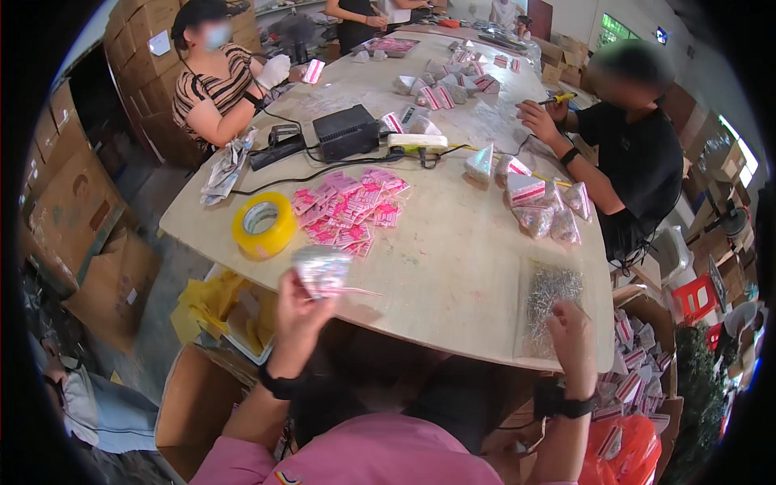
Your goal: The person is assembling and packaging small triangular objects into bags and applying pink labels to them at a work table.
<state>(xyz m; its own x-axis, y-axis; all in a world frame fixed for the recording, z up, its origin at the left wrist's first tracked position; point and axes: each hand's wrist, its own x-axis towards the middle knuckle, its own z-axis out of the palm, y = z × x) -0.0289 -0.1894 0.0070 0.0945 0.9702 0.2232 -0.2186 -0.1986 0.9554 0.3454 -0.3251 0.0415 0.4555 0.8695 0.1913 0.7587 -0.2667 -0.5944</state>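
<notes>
My left hand (pixel 301 311) is closed round a small glittery silver pouch (pixel 322 265) with a pink and white strip along its lower edge. It is held up over the near edge of the table. At the right, my right hand (pixel 572 327) has its fingers bent together at a heap of thin metal pins (pixel 546 293). Whatever lies between those fingertips is too small to make out. Beyond the pouch lies a loose pile of pink printed cards (pixel 347 206), beside a roll of yellow tape (pixel 264 225).
Filled pouches (pixel 543 208) stand at the right. A black box (pixel 345 132) and white power strip (pixel 417 141) with cables lie farther back. Two people work at the sides. An open carton (pixel 190 404) and a box of finished pouches (pixel 638 368) flank me below the tabletop.
</notes>
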